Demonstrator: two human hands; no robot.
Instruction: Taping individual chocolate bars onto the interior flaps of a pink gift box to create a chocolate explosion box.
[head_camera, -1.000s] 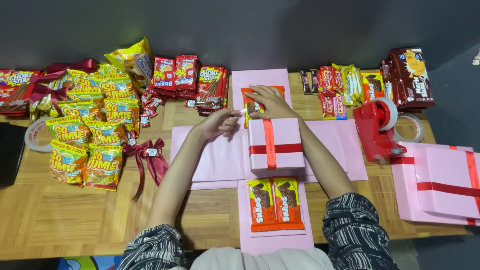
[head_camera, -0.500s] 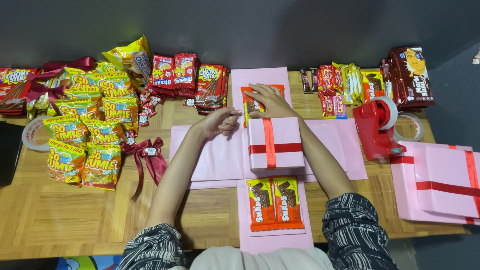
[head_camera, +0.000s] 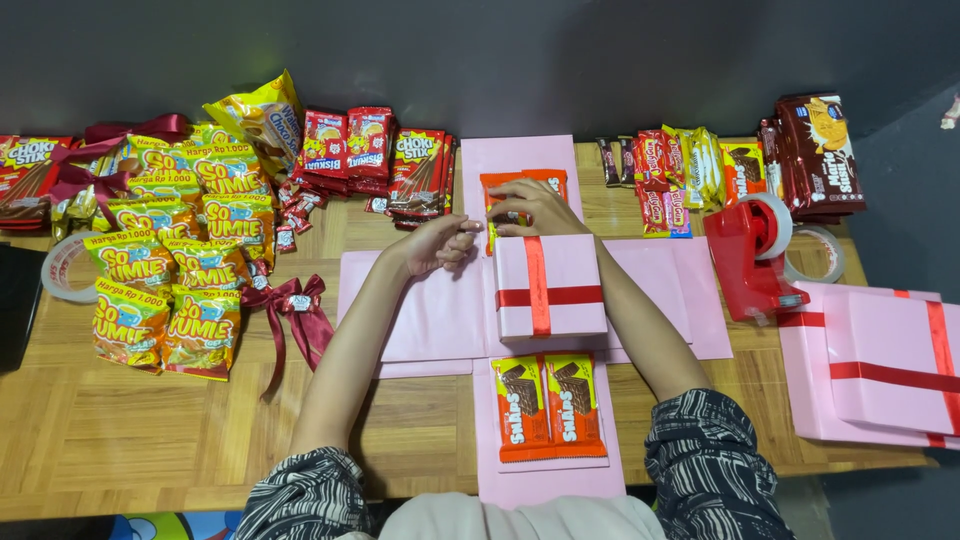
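A pink cross-shaped sheet (head_camera: 420, 315) lies flat on the wooden table. At its middle stands a small pink box with a red ribbon cross (head_camera: 548, 287). Two orange snack packets (head_camera: 548, 405) lie on the near flap. On the far flap lie more orange packets (head_camera: 505, 182); my right hand (head_camera: 535, 205) lies over them, fingers bent down onto them. My left hand (head_camera: 440, 243) hovers beside the box's far-left corner with its fingers curled together. What it pinches, if anything, is too small to tell.
Yellow snack bags (head_camera: 170, 270) and red packets (head_camera: 350, 150) fill the left. A dark red bow (head_camera: 295, 305) and a tape roll (head_camera: 62, 265) lie there too. On the right are a red tape dispenser (head_camera: 750, 255), more snacks (head_camera: 700, 170) and pink ribboned boxes (head_camera: 885, 365).
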